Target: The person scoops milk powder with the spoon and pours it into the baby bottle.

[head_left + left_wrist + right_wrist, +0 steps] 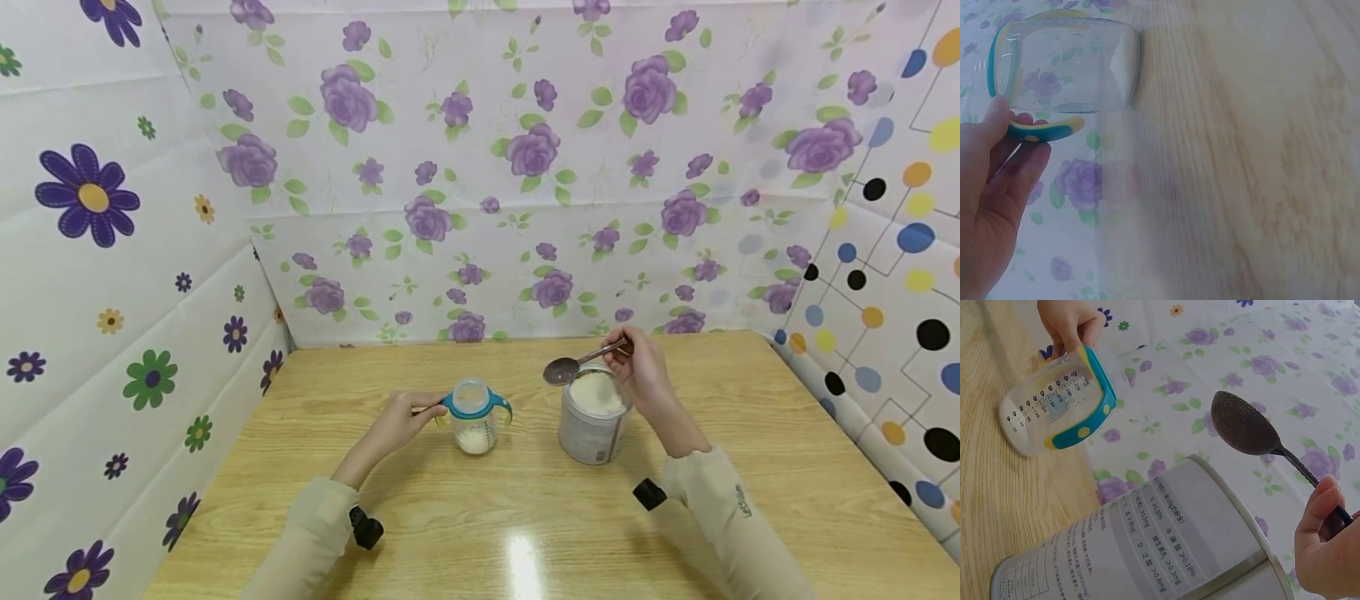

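My left hand [405, 418] pinches one blue-and-yellow handle [1044, 130] of a clear baby bottle [474, 432]. The bottle stands upright without a cap, white powder at its bottom, and measuring marks show on its side in the right wrist view. With my right hand [639, 371] I hold a dark spoon [562, 371] by its handle. The spoon's bowl hangs over the left rim of an open can [588, 433]. Pale milk powder [597, 392] fills the can close to its top. Only the underside of the spoon's bowl [1244, 424] shows in the right wrist view.
The can and bottle stand apart on a wooden table [480, 533]. Flowered sheeting [480, 167] rises behind the table and at the left; dotted sheeting [885, 292] hangs at the right. A small black device [366, 528] sits at each wrist.
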A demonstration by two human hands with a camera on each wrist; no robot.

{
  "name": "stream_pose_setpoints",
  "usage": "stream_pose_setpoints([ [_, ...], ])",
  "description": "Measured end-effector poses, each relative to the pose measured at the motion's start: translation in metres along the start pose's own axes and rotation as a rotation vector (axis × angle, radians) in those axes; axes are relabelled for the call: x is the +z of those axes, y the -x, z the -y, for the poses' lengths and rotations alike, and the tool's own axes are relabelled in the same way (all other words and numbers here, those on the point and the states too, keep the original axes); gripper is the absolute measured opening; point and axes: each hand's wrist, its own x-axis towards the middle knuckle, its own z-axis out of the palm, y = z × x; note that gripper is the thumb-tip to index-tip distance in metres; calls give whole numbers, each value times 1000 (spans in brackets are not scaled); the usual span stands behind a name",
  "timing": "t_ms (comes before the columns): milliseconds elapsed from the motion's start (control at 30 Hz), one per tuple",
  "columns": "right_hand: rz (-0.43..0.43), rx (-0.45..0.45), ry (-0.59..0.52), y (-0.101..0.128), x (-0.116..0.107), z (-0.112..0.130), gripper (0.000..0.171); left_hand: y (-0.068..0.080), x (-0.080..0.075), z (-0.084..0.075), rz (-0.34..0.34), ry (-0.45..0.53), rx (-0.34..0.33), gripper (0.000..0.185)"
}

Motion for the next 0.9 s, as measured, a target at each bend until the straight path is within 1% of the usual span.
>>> stream_pose_setpoints([
  [200, 24, -18, -21, -1, -4, 0, 48, -1, 0, 1, 0, 7, -1, 35],
  [667, 4, -54, 3, -1, -16, 4, 44, 0, 1, 2, 5, 16, 1, 36],
  [900, 7, -70, -12, -1, -19, 6, 42, 0, 0, 2, 4, 17, 3, 36],
])
